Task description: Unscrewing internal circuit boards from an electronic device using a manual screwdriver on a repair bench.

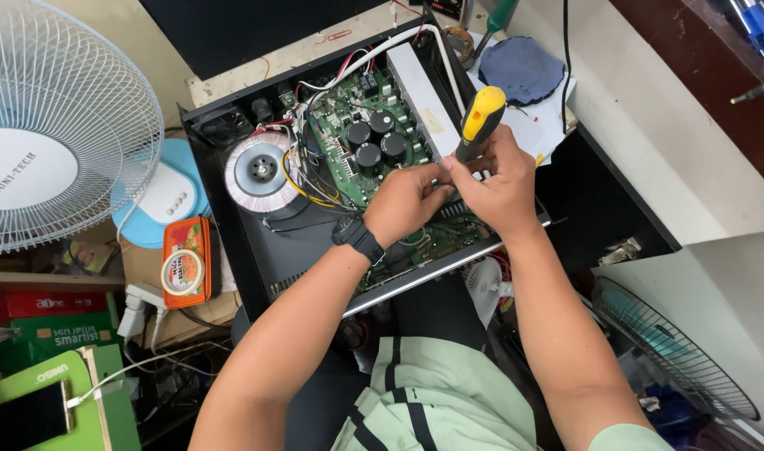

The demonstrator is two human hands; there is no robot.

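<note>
- Here we look down on a cluttered surface [699,159]; a white fan [56,125] stands at the left, another fan [682,351] lies low at the right.
- An open black chassis [256,250] sits in the middle, showing a green board [357,159] and a ring transformer [261,171].
- An orange tin [186,261] lies left of the chassis.
- Our right hand [503,188] is closed round a yellow screwdriver [480,121], tip down over the board.
- Our left hand [407,200], watch on wrist, has its fingers curled, pinching at the shaft just beside the right.
</note>
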